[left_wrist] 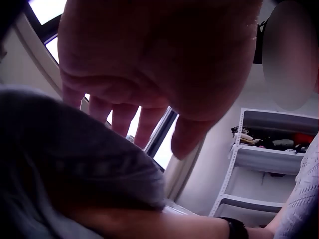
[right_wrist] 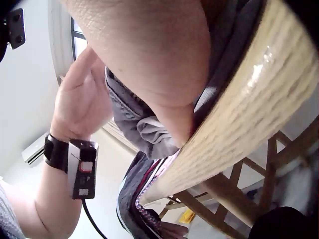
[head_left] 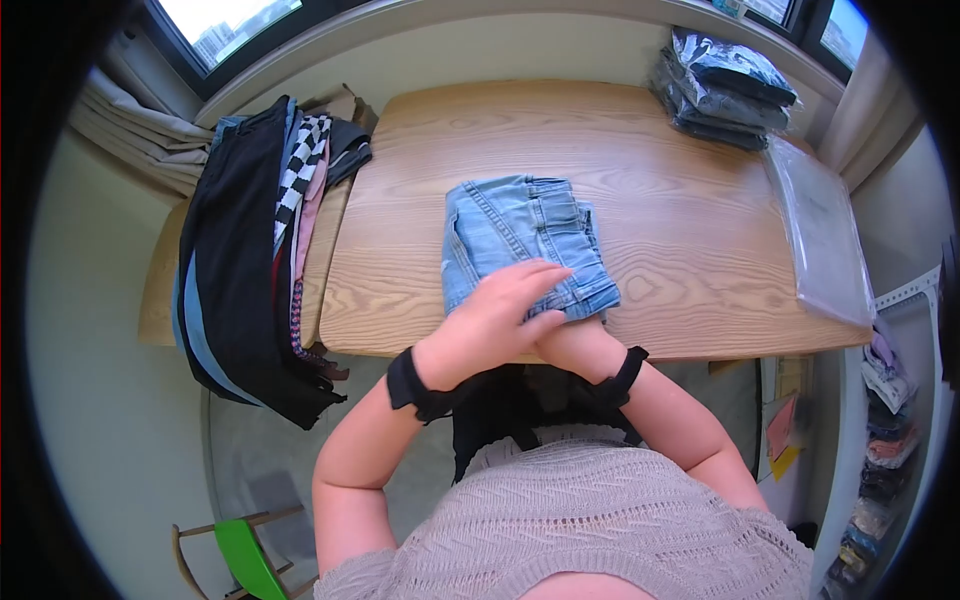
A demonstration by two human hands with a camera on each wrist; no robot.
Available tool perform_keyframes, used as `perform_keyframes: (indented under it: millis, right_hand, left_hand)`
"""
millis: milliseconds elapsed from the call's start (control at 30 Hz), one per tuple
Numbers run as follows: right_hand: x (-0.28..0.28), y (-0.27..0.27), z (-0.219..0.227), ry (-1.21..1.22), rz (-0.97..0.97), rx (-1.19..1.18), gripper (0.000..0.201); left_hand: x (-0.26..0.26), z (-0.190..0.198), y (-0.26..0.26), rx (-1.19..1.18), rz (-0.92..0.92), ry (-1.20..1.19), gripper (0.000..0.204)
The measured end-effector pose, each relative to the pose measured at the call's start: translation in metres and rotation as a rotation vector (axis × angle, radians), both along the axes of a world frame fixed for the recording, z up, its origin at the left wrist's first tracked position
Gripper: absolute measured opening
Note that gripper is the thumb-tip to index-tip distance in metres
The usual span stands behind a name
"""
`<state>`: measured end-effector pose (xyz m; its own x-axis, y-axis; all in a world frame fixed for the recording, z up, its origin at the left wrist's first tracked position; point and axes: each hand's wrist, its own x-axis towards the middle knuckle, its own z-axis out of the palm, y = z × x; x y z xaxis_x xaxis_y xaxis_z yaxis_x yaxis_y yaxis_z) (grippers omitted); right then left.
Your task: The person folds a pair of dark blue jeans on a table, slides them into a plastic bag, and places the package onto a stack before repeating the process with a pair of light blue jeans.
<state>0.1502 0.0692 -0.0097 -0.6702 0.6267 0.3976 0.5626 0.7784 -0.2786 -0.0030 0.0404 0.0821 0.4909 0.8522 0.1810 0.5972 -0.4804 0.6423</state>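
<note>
Folded light-blue denim (head_left: 490, 225) with an elastic waistband lies near the table's front edge. Above its lower part is my left hand (head_left: 495, 318), fingers extended; the left wrist view shows this palm (left_wrist: 159, 59) facing the denim (left_wrist: 99, 154), with the fingers spread. Whether it touches the cloth is unclear. My right hand (head_left: 580, 348) is at the denim's lower edge, its fingers hidden under the cloth and the left hand. In the right wrist view, the right hand (right_wrist: 154, 59) reaches into grey-looking fabric (right_wrist: 132, 117) just above the table edge (right_wrist: 239, 109), so its grip cannot be seen.
Dark, blue, pink and checkered garments (head_left: 235, 250) drape in a pile at the table's left. Plastic-wrapped clothes (head_left: 725, 90) are stacked at the back right, with clear plastic bags (head_left: 825, 235) along the right edge. A shelf (head_left: 905, 350) stands right; a green chair (head_left: 250, 560) is lower left.
</note>
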Motion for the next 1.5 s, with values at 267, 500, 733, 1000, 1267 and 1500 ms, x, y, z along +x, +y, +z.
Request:
perform_keyframes:
  millis: [267,500,733,1000,1267,1500]
  right_hand:
    - [0.018,-0.021,0.037,-0.16,0.292,-0.143,0.062]
    - [0.063,0.07,0.095,0.23,-0.019,-0.862,0.033]
    - [0.014,0.131,0.069,0.373,-0.199,-0.762,0.044]
    - [0.025,0.125,0.108,-0.184,-0.363,-0.829,0.042]
    - [0.036,0.139,0.052,0.159,-0.429,-0.877,0.034]
    - [0.038,0.139,0.04,0.36,-0.426,-0.915,0.025]
  left_hand:
    - [-0.032,-0.021,-0.022,0.202,0.134,0.463,0.073]
    - [-0.03,-0.031,-0.028,0.231,0.14,0.459,0.073]
    - [-0.027,-0.032,-0.03,0.272,0.176,0.449,0.069]
    - [-0.027,-0.036,-0.024,0.233,0.249,0.34,0.063]
    - [-0.043,-0.047,-0.023,0.372,0.047,0.344,0.056]
    - [-0.045,-0.006,-0.022,0.132,-0.084,0.323,0.052]
